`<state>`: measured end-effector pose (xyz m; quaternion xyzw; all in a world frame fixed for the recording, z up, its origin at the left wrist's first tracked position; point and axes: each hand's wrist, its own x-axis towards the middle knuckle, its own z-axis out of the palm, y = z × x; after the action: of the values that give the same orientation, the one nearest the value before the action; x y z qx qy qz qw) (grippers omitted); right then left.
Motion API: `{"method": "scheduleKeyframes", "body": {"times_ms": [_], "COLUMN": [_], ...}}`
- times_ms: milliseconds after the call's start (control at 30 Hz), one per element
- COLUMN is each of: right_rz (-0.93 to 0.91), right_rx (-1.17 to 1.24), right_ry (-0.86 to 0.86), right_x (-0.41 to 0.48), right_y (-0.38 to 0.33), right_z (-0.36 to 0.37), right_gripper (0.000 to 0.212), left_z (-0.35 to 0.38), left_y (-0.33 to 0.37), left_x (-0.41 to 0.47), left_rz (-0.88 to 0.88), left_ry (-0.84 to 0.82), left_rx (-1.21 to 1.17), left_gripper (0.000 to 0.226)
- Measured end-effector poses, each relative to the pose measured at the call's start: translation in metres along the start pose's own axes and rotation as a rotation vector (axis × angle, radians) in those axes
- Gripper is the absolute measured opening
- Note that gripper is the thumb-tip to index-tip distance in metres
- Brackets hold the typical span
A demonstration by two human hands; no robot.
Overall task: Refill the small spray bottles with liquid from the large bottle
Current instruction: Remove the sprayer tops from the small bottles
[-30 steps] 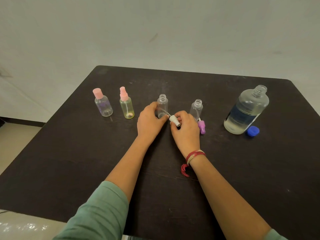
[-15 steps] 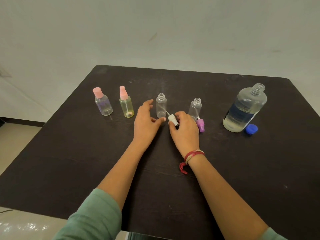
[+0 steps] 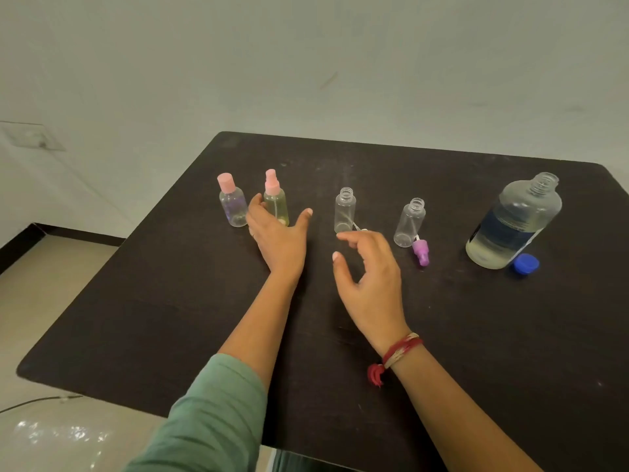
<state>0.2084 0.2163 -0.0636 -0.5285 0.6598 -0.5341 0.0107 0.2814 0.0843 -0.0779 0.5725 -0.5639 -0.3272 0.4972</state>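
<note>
My left hand (image 3: 279,240) had left the open bottle (image 3: 344,209) for the yellow bottle (image 3: 275,207), fingers (image 3: 256,204) spread wide beside it, not yet gripping; I judge to uncap it. My right hand (image 3: 371,274) had released the white sprayer (image 3: 356,227), fingers loosely open, empty. The large bottle (image 3: 514,223) stood uncapped near the table's (image 3: 442,335) far right corner.

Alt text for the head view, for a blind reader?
A person's open left hand is at a pink-topped yellowish spray bottle on a dark table. The open right hand hovers near an uncapped small bottle; the large bottle stands uncapped far right.
</note>
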Motion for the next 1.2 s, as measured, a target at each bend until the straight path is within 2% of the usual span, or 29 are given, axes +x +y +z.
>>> {"method": "scheduleKeyframes", "body": {"times_ms": [67,133,200,267,467,600,733,1067,1200], "right_rz": [-0.006,-0.006,-0.002,0.007,0.067,0.221,0.234,0.210,0.187], "right_rx": [0.004,0.011,0.026,0.062,0.253,0.315,0.221,0.170,0.180], "right_ry": [-0.033,-0.061,-0.077,-0.081,-0.054,-0.123,-0.127,-0.095,-0.151], "right_x": [-0.005,-0.009,-0.012,-0.011,0.018,0.051,0.072,0.072,0.077], "right_y": [0.000,0.002,0.002,0.000,-0.021,-0.031,-0.027,-0.025,-0.022], "right_z": [0.004,0.007,0.009,0.011,0.027,0.052,0.068,0.072,0.070], "right_gripper": [0.022,0.020,0.019,0.018,0.024,0.040,0.024,0.021,0.021], "left_z": [0.004,0.005,0.002,-0.003,-0.029,-0.034,-0.034,-0.034,-0.035], "left_y": [-0.001,-0.001,-0.001,-0.003,-0.014,-0.011,-0.009,-0.012,-0.011], "left_x": [0.007,0.013,0.015,0.012,-0.014,-0.020,-0.019,-0.015,-0.015], "left_rz": [-0.028,-0.028,-0.031,-0.015,0.045,0.067,0.094,0.117,0.149], "left_ry": [0.037,0.067,0.045,-0.003,-0.184,-0.197,-0.176,-0.217,-0.219], "left_rx": [-0.030,-0.026,-0.014,-0.012,-0.001,0.008,0.011,-0.012,0.010], "left_gripper": [0.074,0.058,0.041,0.033,0.031,0.024,0.021,0.026,0.024]}}
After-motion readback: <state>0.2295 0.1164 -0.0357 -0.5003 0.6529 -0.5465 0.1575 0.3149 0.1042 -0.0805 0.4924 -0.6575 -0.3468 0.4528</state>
